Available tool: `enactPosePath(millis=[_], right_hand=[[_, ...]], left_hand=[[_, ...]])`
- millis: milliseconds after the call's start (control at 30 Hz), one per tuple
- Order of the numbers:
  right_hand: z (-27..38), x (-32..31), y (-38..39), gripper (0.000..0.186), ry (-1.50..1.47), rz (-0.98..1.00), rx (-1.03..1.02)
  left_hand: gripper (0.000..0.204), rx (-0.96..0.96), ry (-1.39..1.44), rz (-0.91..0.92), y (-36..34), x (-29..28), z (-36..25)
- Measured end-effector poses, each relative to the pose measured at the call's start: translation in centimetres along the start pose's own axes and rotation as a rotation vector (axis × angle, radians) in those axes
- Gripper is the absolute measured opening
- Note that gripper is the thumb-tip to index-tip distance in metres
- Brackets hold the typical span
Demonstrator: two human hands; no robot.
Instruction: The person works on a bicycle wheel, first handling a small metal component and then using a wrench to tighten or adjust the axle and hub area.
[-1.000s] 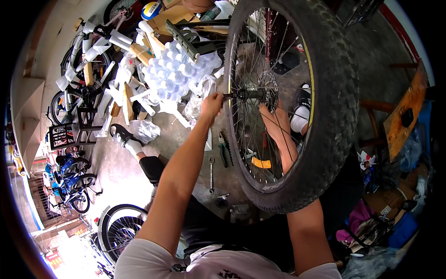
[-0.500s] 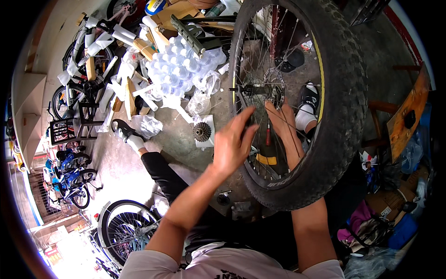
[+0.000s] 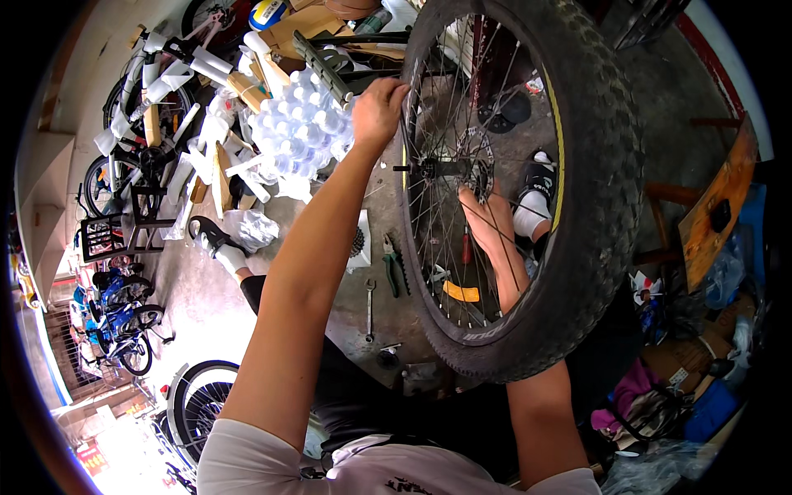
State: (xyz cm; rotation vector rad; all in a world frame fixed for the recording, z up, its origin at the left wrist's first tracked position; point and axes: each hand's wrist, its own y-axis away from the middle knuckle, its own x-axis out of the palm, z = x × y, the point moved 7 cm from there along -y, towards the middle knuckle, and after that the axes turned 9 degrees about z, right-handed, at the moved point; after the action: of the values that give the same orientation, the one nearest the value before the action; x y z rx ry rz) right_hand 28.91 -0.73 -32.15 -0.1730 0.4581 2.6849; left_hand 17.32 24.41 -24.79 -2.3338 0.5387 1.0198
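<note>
A large bicycle wheel with a thick knobby black tyre stands tilted before me. My left hand is closed at the wheel's far left edge, its fingertips against the tyre. Behind the spokes, my right hand is closed around the hub end beside the brake disc; its fingertips are partly hidden. The hub has its bare axle end pointing left. On the floor left of the wheel lie green-handled pliers, a wrench and a sprocket cassette, half hidden by my left forearm.
A red-handled screwdriver shows through the spokes. Bundled plastic bottles and a partly wrapped bicycle are at the far left. Another wheel stands near left. A wooden board and bags are on the right.
My left hand has moved up and away from near the hub to the wheel's left edge. My right hand stays at the hub. The pliers and wrench have come into sight.
</note>
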Motion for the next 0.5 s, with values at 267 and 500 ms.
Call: enactPosePath(millis=[267, 500], right_hand=[[0.7, -0.9, 0.3, 0.047, 0.051, 0.002, 0.062], [-3.6, -0.3, -1.2, 0.026, 0.2, 0.042, 0.067]], left_hand=[[0.049, -0.753, 0.332, 0.352, 15.3, 7.4, 9.8], [0.036, -0.726, 0.608, 0.145, 27.8, 0.9, -3.4]])
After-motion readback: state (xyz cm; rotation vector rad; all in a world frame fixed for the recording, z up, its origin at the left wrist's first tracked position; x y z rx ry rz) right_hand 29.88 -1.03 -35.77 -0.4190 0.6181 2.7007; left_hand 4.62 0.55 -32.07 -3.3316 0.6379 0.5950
